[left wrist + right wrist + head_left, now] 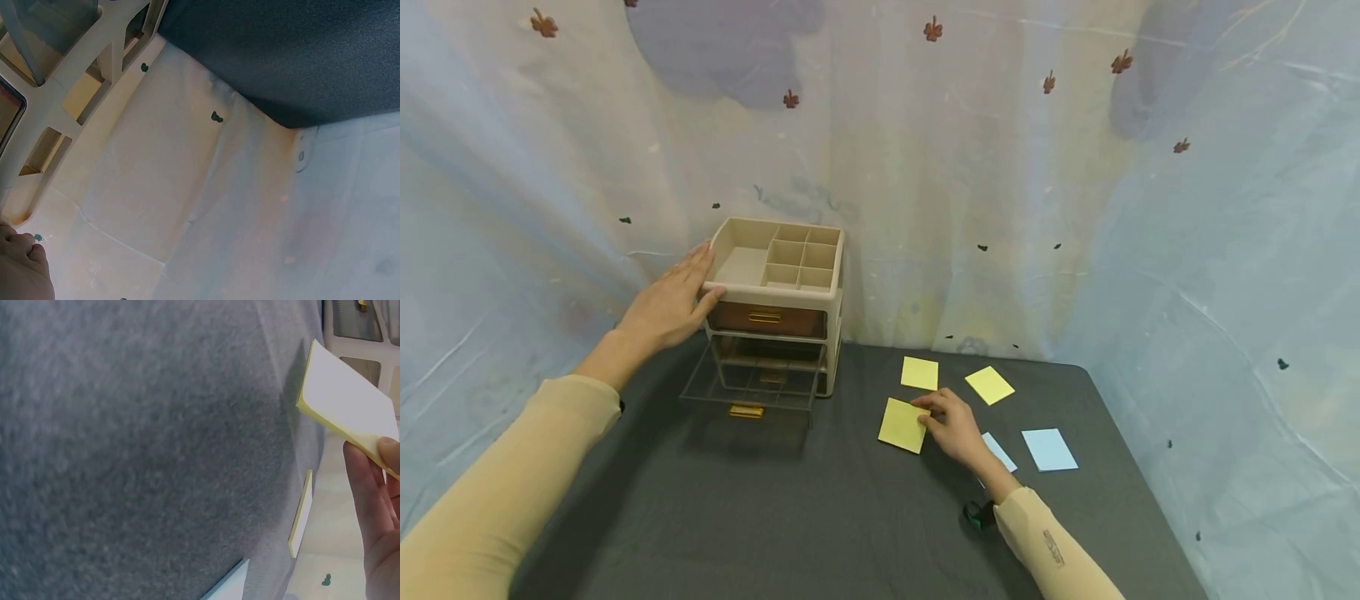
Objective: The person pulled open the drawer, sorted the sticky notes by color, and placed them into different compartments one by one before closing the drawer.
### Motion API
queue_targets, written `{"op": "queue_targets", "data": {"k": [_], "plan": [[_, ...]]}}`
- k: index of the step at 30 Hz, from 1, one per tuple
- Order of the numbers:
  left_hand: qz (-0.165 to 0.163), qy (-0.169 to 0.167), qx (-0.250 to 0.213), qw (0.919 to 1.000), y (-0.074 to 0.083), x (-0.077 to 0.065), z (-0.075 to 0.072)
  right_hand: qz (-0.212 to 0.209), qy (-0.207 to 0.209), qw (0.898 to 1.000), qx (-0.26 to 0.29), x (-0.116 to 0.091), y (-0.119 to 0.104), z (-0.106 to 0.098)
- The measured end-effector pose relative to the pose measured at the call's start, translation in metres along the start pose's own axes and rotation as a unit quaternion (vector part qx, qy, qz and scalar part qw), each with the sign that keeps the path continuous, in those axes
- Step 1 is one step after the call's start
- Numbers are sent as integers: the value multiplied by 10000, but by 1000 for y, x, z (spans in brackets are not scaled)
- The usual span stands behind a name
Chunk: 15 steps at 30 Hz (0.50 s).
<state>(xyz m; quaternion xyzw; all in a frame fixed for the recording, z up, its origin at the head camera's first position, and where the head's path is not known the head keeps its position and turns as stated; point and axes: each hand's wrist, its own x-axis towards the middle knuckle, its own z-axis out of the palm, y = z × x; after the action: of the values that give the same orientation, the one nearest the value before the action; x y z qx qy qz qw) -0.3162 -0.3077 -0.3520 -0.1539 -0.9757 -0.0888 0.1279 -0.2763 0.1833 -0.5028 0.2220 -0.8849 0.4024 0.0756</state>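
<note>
My left hand (662,304) rests on the top left corner of a beige desktop drawer organizer (837,333), fingers straight along its side rim and thumb at the front edge. In the left wrist view only part of that hand (24,265) shows, beside the organizer. A clear drawer (722,383) with a gold handle is pulled out; the brown-tinted drawer (797,322) above it is closed. With thumb and fingers, my right hand (955,429) pinches the right edge of a yellow sticky note pad (901,427), which is raised off the table in the right wrist view.
Two more yellow sticky note pads (920,373) lie behind the right hand. Two blue pads (1049,450) lie to the right, one partly hidden under the right wrist. The organizer's top has open compartments (786,252). A patterned curtain (895,167) hangs behind the dark table (850,517).
</note>
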Motion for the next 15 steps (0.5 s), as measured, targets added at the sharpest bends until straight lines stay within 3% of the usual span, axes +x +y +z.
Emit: {"op": "queue_targets", "data": {"k": [15], "plan": [[-21, 41, -59, 10000, 2, -2, -1, -144, 609, 9970, 460, 0, -19, -5]]}}
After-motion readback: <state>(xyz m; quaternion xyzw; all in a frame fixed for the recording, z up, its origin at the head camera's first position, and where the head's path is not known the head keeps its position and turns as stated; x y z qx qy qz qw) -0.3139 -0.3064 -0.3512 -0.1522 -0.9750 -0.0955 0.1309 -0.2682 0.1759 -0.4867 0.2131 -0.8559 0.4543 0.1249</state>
